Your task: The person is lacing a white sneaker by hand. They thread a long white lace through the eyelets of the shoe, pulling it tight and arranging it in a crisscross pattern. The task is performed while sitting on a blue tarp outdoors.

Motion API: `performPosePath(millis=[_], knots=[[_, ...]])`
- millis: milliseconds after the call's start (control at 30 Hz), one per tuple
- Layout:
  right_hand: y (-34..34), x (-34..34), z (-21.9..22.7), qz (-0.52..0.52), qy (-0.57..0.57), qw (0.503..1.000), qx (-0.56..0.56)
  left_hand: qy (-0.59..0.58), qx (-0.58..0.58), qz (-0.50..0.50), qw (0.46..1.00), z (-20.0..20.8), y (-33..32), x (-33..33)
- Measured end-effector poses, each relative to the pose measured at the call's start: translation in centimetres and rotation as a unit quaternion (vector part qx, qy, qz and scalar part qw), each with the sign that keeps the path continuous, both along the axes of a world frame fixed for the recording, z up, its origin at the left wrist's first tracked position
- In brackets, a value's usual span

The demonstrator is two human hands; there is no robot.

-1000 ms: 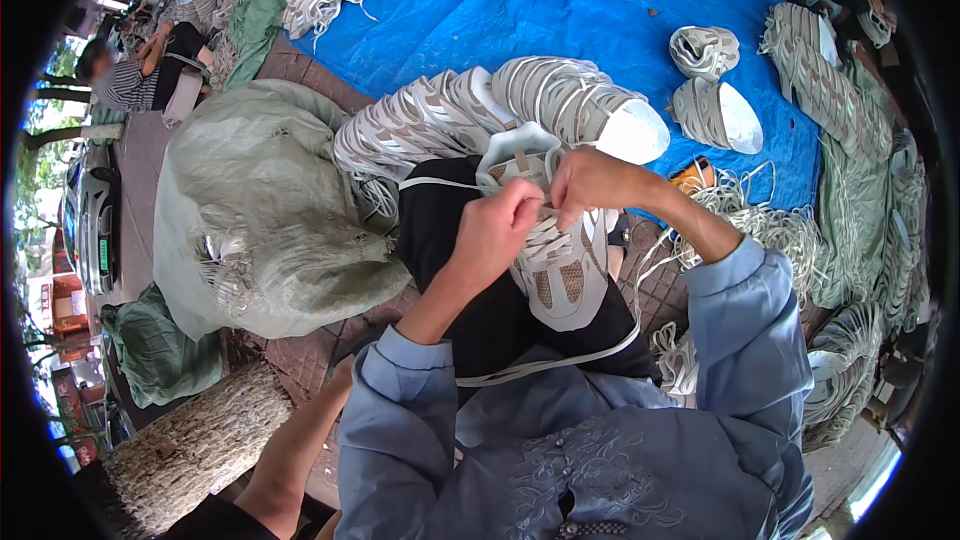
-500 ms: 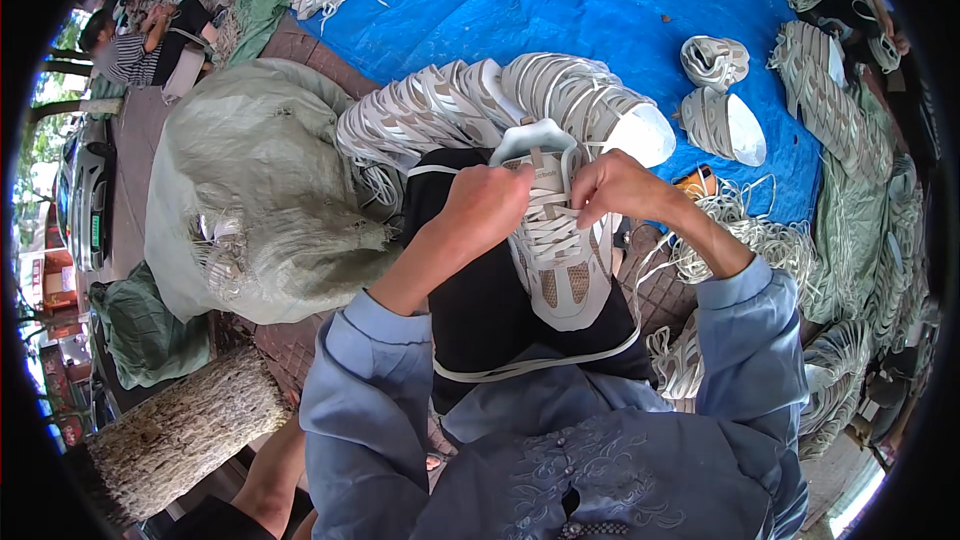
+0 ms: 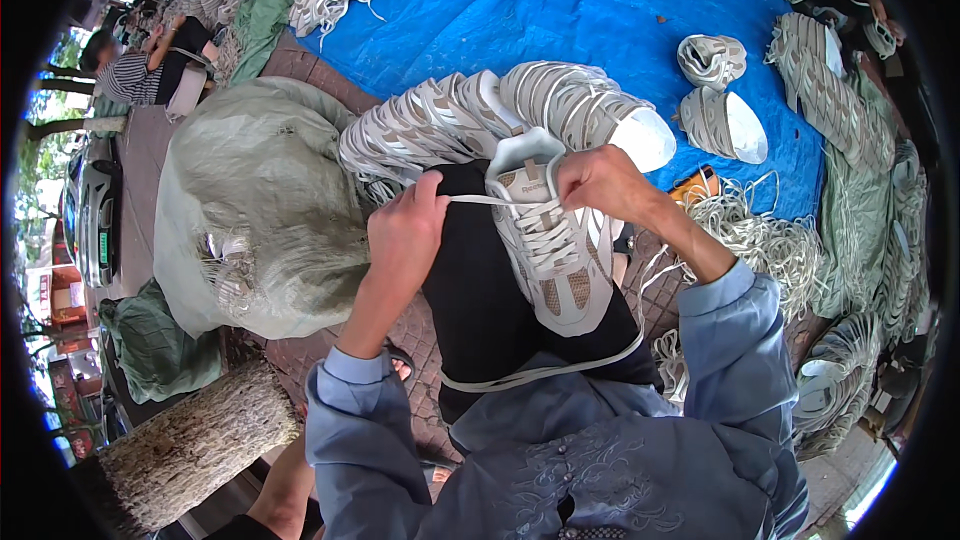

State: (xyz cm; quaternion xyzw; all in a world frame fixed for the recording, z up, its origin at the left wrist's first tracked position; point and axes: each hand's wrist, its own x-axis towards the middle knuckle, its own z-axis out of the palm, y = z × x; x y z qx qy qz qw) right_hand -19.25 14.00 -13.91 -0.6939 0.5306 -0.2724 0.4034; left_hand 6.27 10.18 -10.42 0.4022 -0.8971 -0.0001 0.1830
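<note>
A beige and white shoe upper (image 3: 575, 292) rests on my black-clad thighs, its toe toward me and its collar away. White lace crosses its front in several rows. My left hand (image 3: 405, 232), closed, grips a white shoelace (image 3: 480, 199) drawn taut leftward from the top eyelets. My right hand (image 3: 610, 183) is closed at the upper's right eyelet edge; its fingertips partly hide the lace there. A pale band (image 3: 540, 373) loops around my legs below the toe.
Rows of nested uppers (image 3: 425, 130) lie just beyond my knees, on a blue tarp (image 3: 560, 10). Two loose uppers (image 3: 722, 125) and tangled laces (image 3: 750, 245) are on the right. A large sack (image 3: 255, 210) and a rough trunk (image 3: 200, 440) stand left; a seated person (image 3: 140, 70) is far left.
My left hand has moved left and toward me, away from the upper, pulling the lace out straight. My right hand has shifted slightly left along the eyelet edge.
</note>
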Motion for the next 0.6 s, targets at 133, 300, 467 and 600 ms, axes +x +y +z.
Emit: performPosePath(millis=[133, 300, 467, 600], knots=[[0.8, -1.3, -0.8, -0.044, -0.107, 0.992, 0.055, 0.057, -0.015, -0.113, 0.992, -0.5, 3.5, -2.6], [2.0, 0.6, -0.6, 0.037, 0.0, 0.987, -0.154, -0.014, -0.001, -0.123, 0.992, -2.7, 5.0, -3.7], [1.1, 1.7, 0.4, 0.057, 0.238, 0.947, -0.21, -0.117, -0.053, -0.181, 0.975, -2.3, 3.9, -4.0], [0.4, 0.7, 1.0, 0.091, 0.28, 0.937, -0.187, -0.127, -0.055, -0.222, 0.965, -2.4, 2.8, -3.7]])
